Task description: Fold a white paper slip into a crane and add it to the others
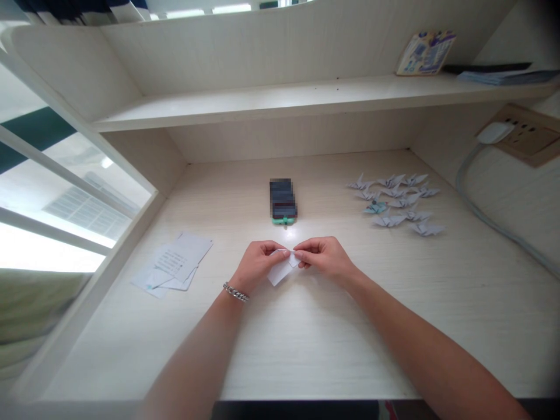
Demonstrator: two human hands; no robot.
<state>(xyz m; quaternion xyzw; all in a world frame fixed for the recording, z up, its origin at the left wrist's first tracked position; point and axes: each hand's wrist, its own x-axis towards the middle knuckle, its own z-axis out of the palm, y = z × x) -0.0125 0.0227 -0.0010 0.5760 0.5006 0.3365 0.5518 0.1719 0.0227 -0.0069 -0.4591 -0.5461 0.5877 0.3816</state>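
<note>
Between my two hands is a small folded piece of white paper, held just above the desk. My left hand pinches its upper left part between thumb and fingers. On the other side, my right hand is closed with thumb and forefinger on the paper's right corner. Part of the paper is hidden under the fingertips. Several folded paper cranes sit in a group on the right, mostly white, with one blue crane among them.
A phone with a green edge lies beyond my hands. Loose paper sheets, some with writing, lie on the left. A shelf spans the back, bearing a small box. A white cable runs from the wall socket at right.
</note>
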